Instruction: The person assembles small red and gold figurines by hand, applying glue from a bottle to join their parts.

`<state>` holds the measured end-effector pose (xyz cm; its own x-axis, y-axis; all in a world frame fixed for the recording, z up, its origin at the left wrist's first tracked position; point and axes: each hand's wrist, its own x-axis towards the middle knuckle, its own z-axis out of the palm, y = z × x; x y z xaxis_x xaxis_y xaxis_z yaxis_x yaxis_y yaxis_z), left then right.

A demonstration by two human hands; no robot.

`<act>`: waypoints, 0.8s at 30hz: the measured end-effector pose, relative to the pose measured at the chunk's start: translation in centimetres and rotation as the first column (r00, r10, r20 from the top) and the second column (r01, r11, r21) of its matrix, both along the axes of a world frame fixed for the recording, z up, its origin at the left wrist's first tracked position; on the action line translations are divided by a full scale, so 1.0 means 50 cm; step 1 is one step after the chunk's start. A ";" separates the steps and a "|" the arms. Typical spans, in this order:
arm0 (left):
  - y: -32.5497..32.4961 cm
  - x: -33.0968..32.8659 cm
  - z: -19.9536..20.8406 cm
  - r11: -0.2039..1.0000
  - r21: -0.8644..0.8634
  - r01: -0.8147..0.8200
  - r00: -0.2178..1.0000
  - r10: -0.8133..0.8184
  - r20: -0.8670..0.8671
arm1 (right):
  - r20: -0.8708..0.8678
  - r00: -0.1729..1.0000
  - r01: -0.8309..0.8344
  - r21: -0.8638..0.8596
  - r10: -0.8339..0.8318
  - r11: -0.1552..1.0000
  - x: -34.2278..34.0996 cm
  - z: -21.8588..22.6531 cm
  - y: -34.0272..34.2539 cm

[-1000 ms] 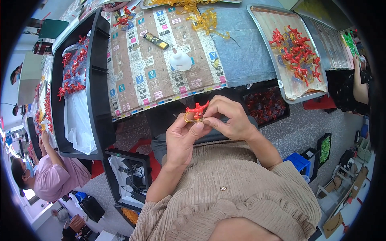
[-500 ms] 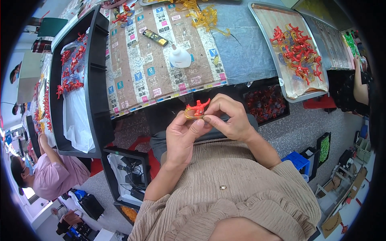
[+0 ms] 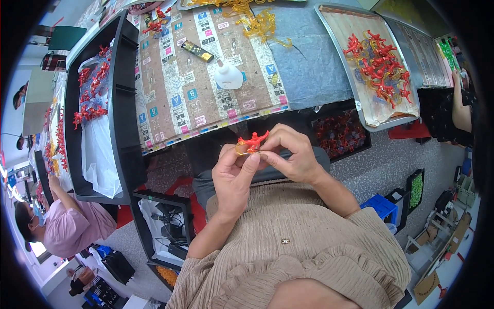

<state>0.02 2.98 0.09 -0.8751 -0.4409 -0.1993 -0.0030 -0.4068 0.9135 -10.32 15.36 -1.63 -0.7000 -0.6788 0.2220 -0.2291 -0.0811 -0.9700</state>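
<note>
In front of my body, past the table's near edge, I hold a small red plastic figurine (image 3: pixel 253 140) with its arms spread. A clear yellow curved piece (image 3: pixel 241 148) is at its lower left; whether it is fixed on, I cannot tell. My left hand (image 3: pixel 232 177) pinches the figurine's base from the left, thumb on the near side. From the right, my right hand (image 3: pixel 292 153) grips it by the base with thumb and fingertips, and these hide part of it. On the table ahead stands a white squeeze bottle (image 3: pixel 228 76) near a dark printed tube-like item (image 3: pixel 197 51).
A black crate (image 3: pixel 123 103) with red figurines stands at left, a metal tray (image 3: pixel 337 56) of red figurines at right. Yellow clear parts (image 3: pixel 261 26) lie at the far edge. A black bin (image 3: pixel 144 226) with cables is lower left. People sit at both sides.
The figurine has tipped a little more upright, and its head shows more plainly. Both hands keep their grip in nearly the same place. The view has shifted slightly.
</note>
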 end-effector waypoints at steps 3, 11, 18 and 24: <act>0.000 -0.002 -0.003 0.986 -0.164 -0.028 0.999 0.024 -0.025 | 0.002 1.000 0.023 0.009 -0.023 1.000 0.008 -0.004 0.001; -0.016 -0.016 -0.007 0.616 -0.783 -0.084 0.996 0.062 -0.058 | -0.109 0.982 0.161 0.064 -0.154 0.985 0.018 0.049 -0.002; -0.017 -0.031 0.000 0.310 -0.940 -0.141 0.988 -0.016 -0.153 | -0.145 0.949 0.293 0.082 -0.279 0.953 0.051 0.043 -0.020; -0.032 -0.026 -0.010 0.221 -0.971 -0.097 0.990 -0.075 -0.116 | -0.484 0.848 0.201 -0.085 -0.217 0.976 0.030 0.018 -0.020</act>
<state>-1.27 1.38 -0.41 -0.8435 -0.2253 0.4876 0.1266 0.7989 0.5880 -8.84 14.37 -0.73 -0.6213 -0.5160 0.5896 -0.6863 -0.0046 -0.7273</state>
